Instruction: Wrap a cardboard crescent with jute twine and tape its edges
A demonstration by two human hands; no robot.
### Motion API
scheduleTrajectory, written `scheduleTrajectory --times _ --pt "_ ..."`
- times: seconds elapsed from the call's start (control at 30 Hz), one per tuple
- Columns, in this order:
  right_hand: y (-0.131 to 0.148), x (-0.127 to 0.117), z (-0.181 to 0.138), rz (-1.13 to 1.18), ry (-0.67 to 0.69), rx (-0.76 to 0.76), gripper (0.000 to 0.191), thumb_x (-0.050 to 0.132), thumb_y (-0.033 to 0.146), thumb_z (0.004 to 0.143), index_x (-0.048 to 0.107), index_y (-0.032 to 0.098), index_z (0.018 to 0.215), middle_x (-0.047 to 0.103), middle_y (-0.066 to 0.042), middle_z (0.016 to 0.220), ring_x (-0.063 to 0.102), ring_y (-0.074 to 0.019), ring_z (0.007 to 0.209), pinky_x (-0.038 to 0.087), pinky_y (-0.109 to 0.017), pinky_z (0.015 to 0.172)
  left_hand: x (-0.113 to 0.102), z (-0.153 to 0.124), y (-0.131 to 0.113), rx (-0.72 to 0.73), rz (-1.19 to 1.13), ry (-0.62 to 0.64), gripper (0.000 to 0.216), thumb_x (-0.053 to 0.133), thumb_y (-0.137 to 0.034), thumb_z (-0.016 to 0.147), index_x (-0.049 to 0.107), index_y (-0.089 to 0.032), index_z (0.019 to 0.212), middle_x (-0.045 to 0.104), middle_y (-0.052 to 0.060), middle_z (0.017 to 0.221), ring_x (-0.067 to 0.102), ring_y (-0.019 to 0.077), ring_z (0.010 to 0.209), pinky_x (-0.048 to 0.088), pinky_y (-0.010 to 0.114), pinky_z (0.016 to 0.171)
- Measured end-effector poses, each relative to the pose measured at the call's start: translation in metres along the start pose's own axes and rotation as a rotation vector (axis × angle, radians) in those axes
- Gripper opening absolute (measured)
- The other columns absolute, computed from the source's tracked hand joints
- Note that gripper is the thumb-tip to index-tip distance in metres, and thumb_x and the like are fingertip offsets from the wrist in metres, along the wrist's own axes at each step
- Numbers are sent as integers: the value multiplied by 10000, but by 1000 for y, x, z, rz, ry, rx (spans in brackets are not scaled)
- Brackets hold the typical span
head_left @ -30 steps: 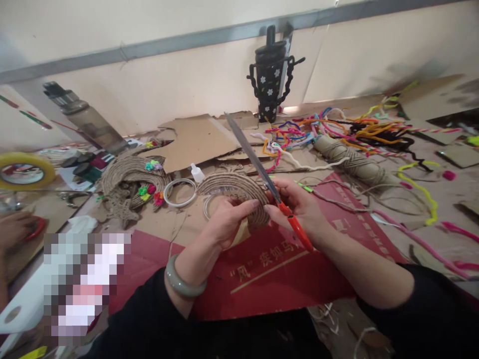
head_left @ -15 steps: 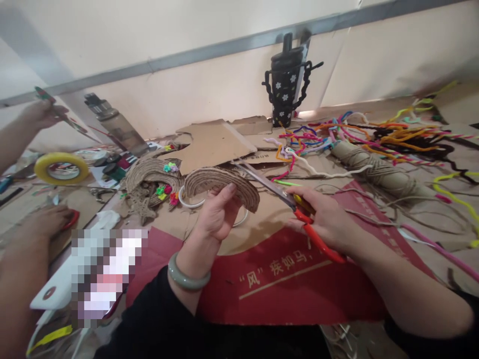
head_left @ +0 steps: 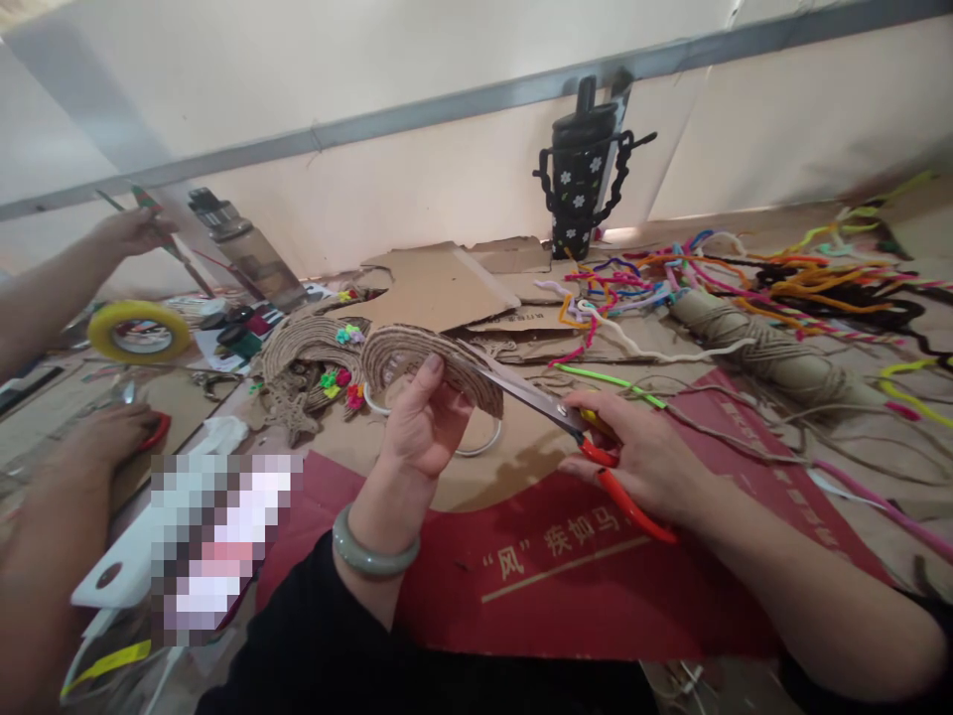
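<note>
My left hand [head_left: 421, 427] grips a crescent-shaped piece wound with jute twine [head_left: 402, 356] and holds it up above the table. My right hand [head_left: 647, 462] is closed around red-handled scissors [head_left: 566, 422]. Their long blades point left and reach the right end of the crescent. A grey-green bangle [head_left: 370, 551] sits on my left wrist. Both sleeves are black.
Red cardboard with printed characters [head_left: 566, 586] lies under my hands. Behind it: brown cardboard sheets [head_left: 439, 283], a jute twine roll [head_left: 759, 343], coloured pipe cleaners [head_left: 745, 273], a black tumbler [head_left: 585, 169], a yellow tape roll [head_left: 138, 330], more twine pieces [head_left: 305, 343]. Another person's hands [head_left: 111, 437] work at the left.
The scissors swung down from pointing up and back to lying level, blades at the crescent's right end. My left hand raised and tilted the crescent. The view shifted left.
</note>
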State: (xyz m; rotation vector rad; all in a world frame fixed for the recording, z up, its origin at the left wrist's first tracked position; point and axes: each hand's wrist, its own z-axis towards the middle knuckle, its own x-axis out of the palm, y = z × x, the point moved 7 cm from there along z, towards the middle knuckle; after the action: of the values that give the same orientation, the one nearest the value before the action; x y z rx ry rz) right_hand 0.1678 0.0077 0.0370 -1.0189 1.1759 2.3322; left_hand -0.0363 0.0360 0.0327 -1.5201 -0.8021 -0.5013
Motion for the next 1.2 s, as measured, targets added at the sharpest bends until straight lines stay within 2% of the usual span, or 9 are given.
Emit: scheduleTrajectory --times 0.1,0.27,0.5,0.67,0.8,0.97,1.1,1.2 --pt "0 2 0 15 3 13 413 689 431 791 589 214 1128 644 -23 806 538 -134 572 422 -260 504 0 1 -1 24 18 42 105 807 -269 700 718 -243 751 760 -55 754 716 129 756 559 246 708" --pt "4 1 0 54 -8 -19 431 678 447 793 591 216 1146 692 -52 884 621 -171 677 500 -285 591 3 0 -4 69 63 120 108 801 -323 711 726 -272 770 770 -53 820 719 153 913 554 284 863" --pt "10 -1 2 69 -1 -18 390 673 441 802 617 208 1111 706 -60 860 665 -198 724 549 -303 643 7 -3 -4 57 28 139 111 816 -301 688 736 -279 762 769 -60 801 717 129 825 566 248 789" --pt "10 4 0 115 0 -41 394 665 445 819 619 197 1122 704 -76 903 662 -191 714 551 -292 619 7 -5 -5 55 65 151 94 798 -330 711 733 -288 763 767 -56 817 709 142 918 547 267 864" --pt "9 7 -3 122 -9 -56 404 636 473 847 613 189 1134 698 -74 901 649 -176 706 542 -273 618 6 -5 -4 41 78 143 71 768 -337 746 730 -278 755 770 -38 836 707 171 928 548 306 869" --pt "9 7 -5 88 -23 -78 427 593 509 875 611 197 1166 705 -65 905 660 -172 726 536 -260 631 6 -6 -3 26 -2 94 39 739 -251 780 725 -262 746 762 -55 787 709 133 826 539 271 855" --pt "16 2 -4 29 -47 -111 403 570 506 892 628 172 1110 706 -60 809 659 -169 672 529 -253 594 4 -6 -2 10 -63 42 93 699 -176 810 716 -236 741 755 -60 759 703 108 776 534 247 830" --pt "20 -2 -2 27 -57 -130 378 573 490 895 629 168 1084 724 -73 843 679 -172 702 541 -252 624 5 -5 -1 -3 -79 48 93 697 -165 810 713 -230 745 755 -56 761 702 113 770 533 261 828"
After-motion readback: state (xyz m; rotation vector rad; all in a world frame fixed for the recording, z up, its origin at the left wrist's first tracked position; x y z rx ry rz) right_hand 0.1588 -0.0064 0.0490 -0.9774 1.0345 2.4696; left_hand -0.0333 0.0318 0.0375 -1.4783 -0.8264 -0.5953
